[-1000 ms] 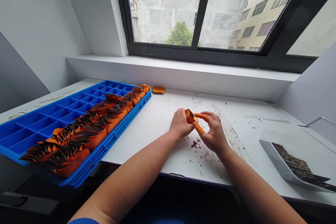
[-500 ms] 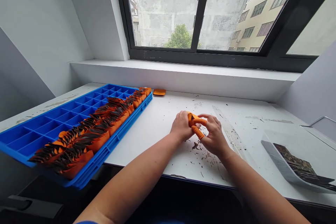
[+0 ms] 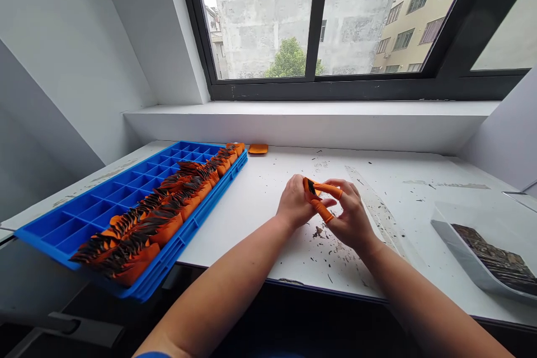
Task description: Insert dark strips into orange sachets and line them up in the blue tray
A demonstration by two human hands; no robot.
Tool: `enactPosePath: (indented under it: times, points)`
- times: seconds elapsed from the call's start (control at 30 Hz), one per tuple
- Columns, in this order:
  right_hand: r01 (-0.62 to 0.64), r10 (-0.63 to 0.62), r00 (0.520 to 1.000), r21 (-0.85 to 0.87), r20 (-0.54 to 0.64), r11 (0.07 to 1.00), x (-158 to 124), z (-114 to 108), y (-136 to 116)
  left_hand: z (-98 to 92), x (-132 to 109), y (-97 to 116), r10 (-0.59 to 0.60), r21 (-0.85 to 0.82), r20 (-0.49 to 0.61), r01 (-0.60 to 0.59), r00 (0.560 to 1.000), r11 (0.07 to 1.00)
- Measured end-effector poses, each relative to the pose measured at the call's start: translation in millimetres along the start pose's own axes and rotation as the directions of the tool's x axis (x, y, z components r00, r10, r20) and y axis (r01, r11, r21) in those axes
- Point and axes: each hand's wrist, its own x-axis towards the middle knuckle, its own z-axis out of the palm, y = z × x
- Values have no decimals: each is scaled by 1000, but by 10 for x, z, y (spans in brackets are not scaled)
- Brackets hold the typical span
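Observation:
A small orange pouch (image 3: 309, 188) with something dark in its mouth is held in my left hand (image 3: 292, 201), fingers closed round it, above the white table. My right hand (image 3: 347, 213) wears orange finger cots (image 3: 324, 211) on its thumb and index finger. Those two fingertips meet the pouch from the right, one high and one low, with a gap between them. The pouch's far side is hidden by my hands.
To the left, a blue compartment tray (image 3: 90, 201) holds rows of orange pouches (image 3: 168, 229) with dark contents. Another orange piece (image 3: 258, 149) lies by the sill. A clear bin (image 3: 457, 246) with dark flat strips (image 3: 495, 257) stands right. Dark crumbs dot the table (image 3: 260, 207).
The view has turned a little, so the tray and bin appear further right. More of the dark content shows in the pouch's mouth, and my right fingers have shifted slightly against it.

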Motion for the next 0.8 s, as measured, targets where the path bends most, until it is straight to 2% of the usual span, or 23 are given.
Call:
enactPosePath:
  times: [0.1,0.2,0.3,0.37,0.43,0.5,0.57,0.6,0.67,0.73,0.8]
  points:
    - [-56,56,998,20,-22,998,-4,12,14,8,-25,7,33,2,-20,-33,999,999]
    - [-213,213,977,54,-1,976,-18,26,67,32,-42,-1,80,56,-45,-78,996,995]
    - [-334,332,942,110,39,936,-22,27,112,19,-45,-5,135,134,-12,-133,991,982]
    - [-351,351,936,118,17,929,-10,13,124,-62,-60,37,220,232,17,-218,975,948]
    - [-370,375,926,106,-36,923,8,-10,128,-237,-106,152,321,357,25,-309,947,882]
    - [-397,405,911,99,-74,912,20,-33,127,-516,-180,350,375,454,14,-340,927,824]
    - [-399,407,910,101,-80,911,20,-47,120,-891,-246,594,347,517,24,-309,938,799]
    - [-387,395,916,105,-70,916,15,-49,113,-1109,-258,708,321,561,59,-297,945,773]
    - [-348,355,934,115,-43,930,3,-43,94,-1590,-209,853,249,699,167,-293,954,653]
    - [-314,319,948,123,-17,941,-8,-32,73,-2088,-69,818,106,814,247,-266,963,516]
    - [-299,302,953,124,-3,946,-13,-22,57,-2538,111,583,-63,898,179,-137,982,418]
